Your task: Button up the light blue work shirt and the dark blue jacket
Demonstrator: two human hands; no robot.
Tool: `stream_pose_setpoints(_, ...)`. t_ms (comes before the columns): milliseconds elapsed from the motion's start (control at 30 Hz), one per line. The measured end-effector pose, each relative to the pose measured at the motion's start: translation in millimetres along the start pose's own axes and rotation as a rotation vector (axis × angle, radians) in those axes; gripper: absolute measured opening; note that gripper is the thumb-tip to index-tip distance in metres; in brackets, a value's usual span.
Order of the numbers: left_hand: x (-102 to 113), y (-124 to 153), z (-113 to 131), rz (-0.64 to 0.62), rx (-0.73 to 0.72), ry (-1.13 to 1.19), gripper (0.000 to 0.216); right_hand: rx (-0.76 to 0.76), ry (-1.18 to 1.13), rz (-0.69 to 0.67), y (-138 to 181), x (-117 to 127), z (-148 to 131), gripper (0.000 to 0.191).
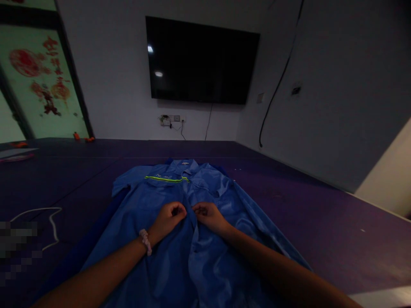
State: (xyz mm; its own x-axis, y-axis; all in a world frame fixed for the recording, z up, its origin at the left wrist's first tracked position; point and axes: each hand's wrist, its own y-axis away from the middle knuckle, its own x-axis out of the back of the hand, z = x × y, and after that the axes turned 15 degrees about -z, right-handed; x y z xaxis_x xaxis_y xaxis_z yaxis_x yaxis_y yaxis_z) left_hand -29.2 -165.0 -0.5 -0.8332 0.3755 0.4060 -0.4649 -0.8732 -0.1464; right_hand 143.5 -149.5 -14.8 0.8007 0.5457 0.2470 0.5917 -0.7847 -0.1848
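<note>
A blue short-sleeved shirt point(160, 265) lies front up before me, its collar at the far end and a yellow-green stripe across the chest. My left hand point(168, 218), with a scrunchie point(145, 242) on the wrist, has thumb and forefinger pinched together at the shirt's front edge. Just across the opening, my right hand point(210, 216) is closed with its fingertips on the other side of the placket. The front edge rises in a fold between both hands. Whether a button sits in the fingers is hidden. Darker blue cloth point(96, 239) shows beneath the shirt.
The shirt rests on a wide purple surface point(276, 179). A white cable point(53, 222) curls at the left, near a blurred-out patch. Small orange objects point(76, 136) stand by the glass door point(28, 107). A television point(202, 64) hangs on the far wall.
</note>
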Motion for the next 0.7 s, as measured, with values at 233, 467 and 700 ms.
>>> stream_pose_setpoints(233, -1.4, 0.7, -0.7, 0.015, -0.011, -0.057, 0.012, -0.021, 0.071, 0.001, -0.8, 0.6, 1.9, 0.012)
stream_pose_setpoints(467, -2.2, 2.5, 3.8, 0.019, -0.025, -0.069, 0.012, -0.01, 0.094, -0.003, -0.4, 0.7, 1.9, 0.009)
stream_pose_setpoints(700, -2.9, 3.4, 7.9, 0.007, -0.031, -0.061, 0.011, -0.012, 0.106, -0.003, -0.1, 0.6, 0.9, 0.008)
